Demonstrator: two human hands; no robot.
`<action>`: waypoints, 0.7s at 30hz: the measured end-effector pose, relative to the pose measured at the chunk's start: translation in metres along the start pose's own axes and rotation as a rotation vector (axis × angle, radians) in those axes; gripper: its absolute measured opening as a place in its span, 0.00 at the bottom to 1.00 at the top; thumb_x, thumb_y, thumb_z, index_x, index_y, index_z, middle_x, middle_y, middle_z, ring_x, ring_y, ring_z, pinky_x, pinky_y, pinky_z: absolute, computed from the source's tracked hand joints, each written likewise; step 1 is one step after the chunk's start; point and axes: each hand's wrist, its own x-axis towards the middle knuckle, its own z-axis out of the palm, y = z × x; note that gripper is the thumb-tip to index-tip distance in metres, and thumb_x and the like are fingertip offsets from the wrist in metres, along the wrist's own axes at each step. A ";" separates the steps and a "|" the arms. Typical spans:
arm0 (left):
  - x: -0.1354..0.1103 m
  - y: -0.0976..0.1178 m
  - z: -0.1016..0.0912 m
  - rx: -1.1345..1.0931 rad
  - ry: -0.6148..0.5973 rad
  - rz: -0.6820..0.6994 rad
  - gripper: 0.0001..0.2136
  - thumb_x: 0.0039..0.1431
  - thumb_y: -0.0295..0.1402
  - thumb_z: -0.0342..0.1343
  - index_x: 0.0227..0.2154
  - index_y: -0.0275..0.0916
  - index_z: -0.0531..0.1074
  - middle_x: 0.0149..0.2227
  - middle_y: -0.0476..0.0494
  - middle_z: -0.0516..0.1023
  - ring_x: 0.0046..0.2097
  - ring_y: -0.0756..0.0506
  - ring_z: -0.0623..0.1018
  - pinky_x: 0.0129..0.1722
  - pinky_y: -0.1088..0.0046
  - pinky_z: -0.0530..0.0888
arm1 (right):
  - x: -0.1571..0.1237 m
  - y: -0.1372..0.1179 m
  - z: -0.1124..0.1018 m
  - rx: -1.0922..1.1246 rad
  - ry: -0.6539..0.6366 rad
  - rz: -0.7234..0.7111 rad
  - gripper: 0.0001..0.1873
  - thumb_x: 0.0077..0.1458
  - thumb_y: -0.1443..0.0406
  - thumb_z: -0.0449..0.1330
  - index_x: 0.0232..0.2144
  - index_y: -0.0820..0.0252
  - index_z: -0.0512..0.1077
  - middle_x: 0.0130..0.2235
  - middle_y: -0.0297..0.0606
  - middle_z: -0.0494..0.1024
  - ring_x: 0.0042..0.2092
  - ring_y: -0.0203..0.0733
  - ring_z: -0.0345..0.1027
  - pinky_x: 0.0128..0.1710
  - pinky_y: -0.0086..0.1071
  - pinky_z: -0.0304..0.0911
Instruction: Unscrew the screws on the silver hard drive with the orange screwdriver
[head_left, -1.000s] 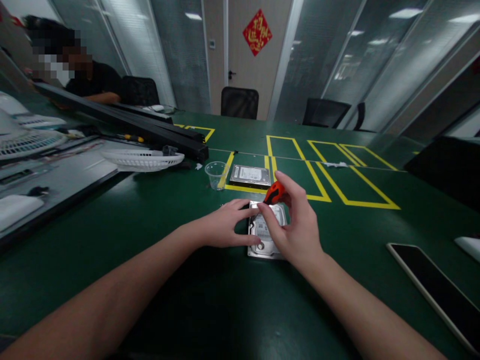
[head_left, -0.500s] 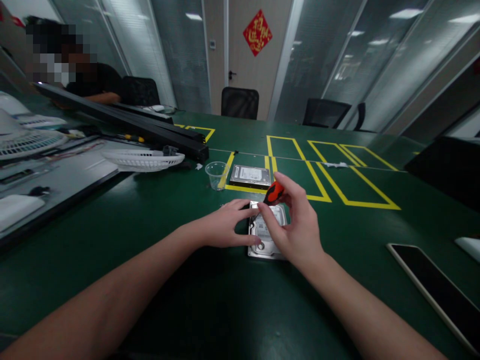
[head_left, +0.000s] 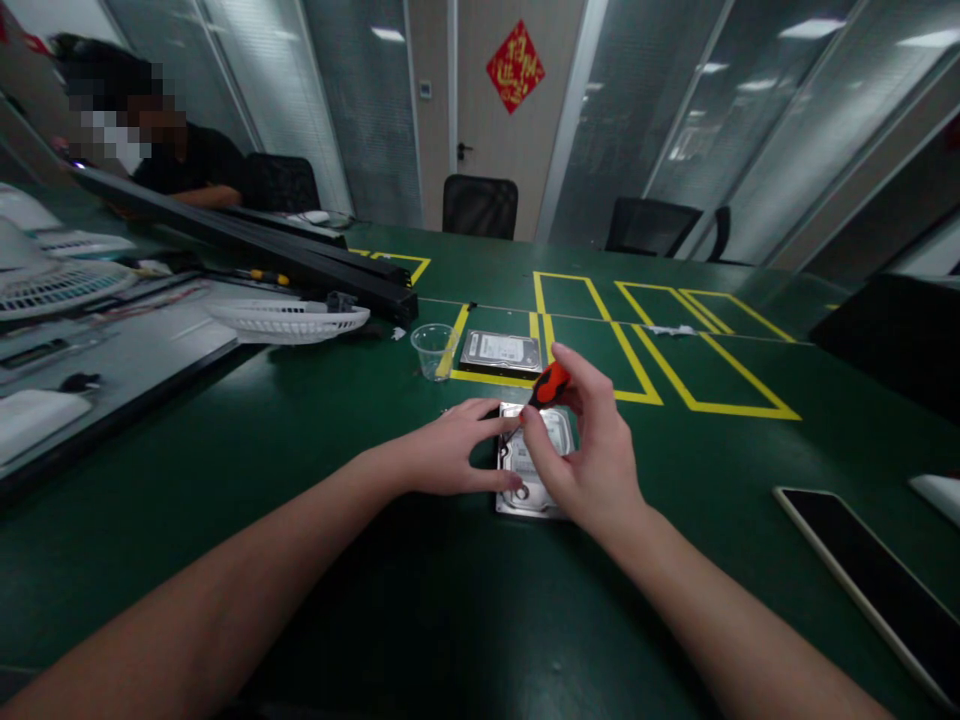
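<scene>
A silver hard drive (head_left: 534, 500) lies flat on the green table in front of me. My left hand (head_left: 450, 452) reaches over its left edge, with thumb and index finger stretched apart and touching the top cover. In my right hand (head_left: 596, 450) is a red and black screwdriver (head_left: 551, 385), gripped between thumb and fingers. Its thin shaft slants down to the left side of the cover, close to my left index finger. Whether the tip sits in a screw is too small to tell. My right hand hides the drive's right part.
Behind stand a second hard drive (head_left: 501, 350) inside yellow tape and a clear plastic cup (head_left: 435, 352). A phone (head_left: 862, 580) lies at the right. White fan grilles (head_left: 289, 320), long black bars (head_left: 300, 250) and a panel (head_left: 172, 360) fill the left. A person (head_left: 195, 165) sits at the far left.
My right thumb and fingers have shifted very slightly on the screwdriver. The left hand and the hard drive stay in place.
</scene>
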 end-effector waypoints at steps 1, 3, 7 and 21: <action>0.000 0.000 0.000 0.004 0.000 -0.001 0.38 0.65 0.56 0.68 0.73 0.51 0.68 0.78 0.35 0.60 0.77 0.25 0.61 0.75 0.39 0.61 | 0.000 0.000 0.000 0.012 -0.003 0.010 0.38 0.67 0.69 0.63 0.74 0.47 0.58 0.62 0.47 0.77 0.52 0.51 0.79 0.54 0.52 0.81; 0.000 0.000 0.000 0.004 -0.003 -0.001 0.38 0.65 0.57 0.68 0.73 0.52 0.67 0.78 0.35 0.60 0.77 0.25 0.61 0.75 0.38 0.61 | -0.001 0.000 0.001 0.020 -0.009 0.028 0.39 0.67 0.68 0.63 0.75 0.47 0.57 0.63 0.47 0.76 0.52 0.51 0.80 0.56 0.53 0.80; 0.000 -0.001 0.000 -0.011 -0.014 -0.011 0.39 0.65 0.60 0.66 0.73 0.50 0.67 0.77 0.33 0.60 0.77 0.24 0.61 0.75 0.37 0.62 | 0.000 0.002 0.000 -0.035 0.005 0.001 0.37 0.67 0.66 0.66 0.73 0.46 0.61 0.58 0.44 0.78 0.47 0.49 0.78 0.48 0.49 0.81; 0.000 -0.002 0.000 -0.014 -0.010 -0.017 0.38 0.64 0.59 0.67 0.72 0.48 0.69 0.77 0.32 0.61 0.77 0.24 0.61 0.75 0.37 0.61 | 0.002 0.001 -0.001 -0.045 0.015 -0.015 0.37 0.66 0.67 0.67 0.72 0.46 0.62 0.60 0.46 0.78 0.49 0.51 0.79 0.49 0.50 0.82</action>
